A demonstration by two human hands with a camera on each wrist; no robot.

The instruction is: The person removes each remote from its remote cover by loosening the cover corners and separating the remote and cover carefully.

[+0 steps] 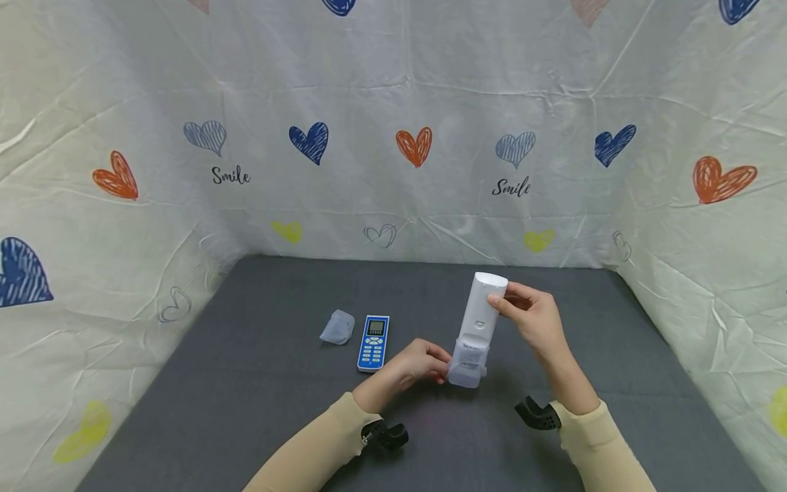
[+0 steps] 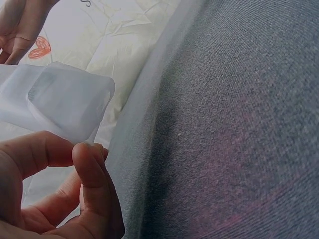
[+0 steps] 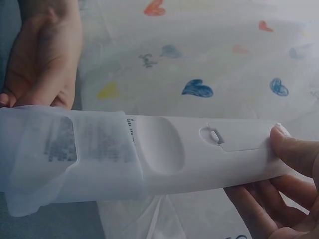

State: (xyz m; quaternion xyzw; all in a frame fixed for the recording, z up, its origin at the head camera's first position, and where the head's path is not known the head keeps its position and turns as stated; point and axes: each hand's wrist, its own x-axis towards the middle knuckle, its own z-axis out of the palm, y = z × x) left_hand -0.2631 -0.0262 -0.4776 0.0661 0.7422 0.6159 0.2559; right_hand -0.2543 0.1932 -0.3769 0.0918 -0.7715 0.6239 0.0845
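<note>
A white remote [image 1: 481, 311] is held upright above the grey table [image 1: 258, 383], its back side showing in the right wrist view [image 3: 199, 152]. My right hand [image 1: 533, 316] grips its upper end, thumb on the back near the battery cover [image 3: 286, 149]. A translucent silicone sleeve [image 1: 468, 365] covers the remote's lower end [image 3: 70, 157]. My left hand [image 1: 418, 362] pinches the sleeve's edge [image 2: 65, 102] between thumb and fingers [image 2: 89, 164].
A blue remote [image 1: 374, 342] lies face up on the table left of my hands, with a second translucent sleeve [image 1: 337, 327] beside it. Heart-printed cloth walls [image 1: 393, 137] close in the table on three sides.
</note>
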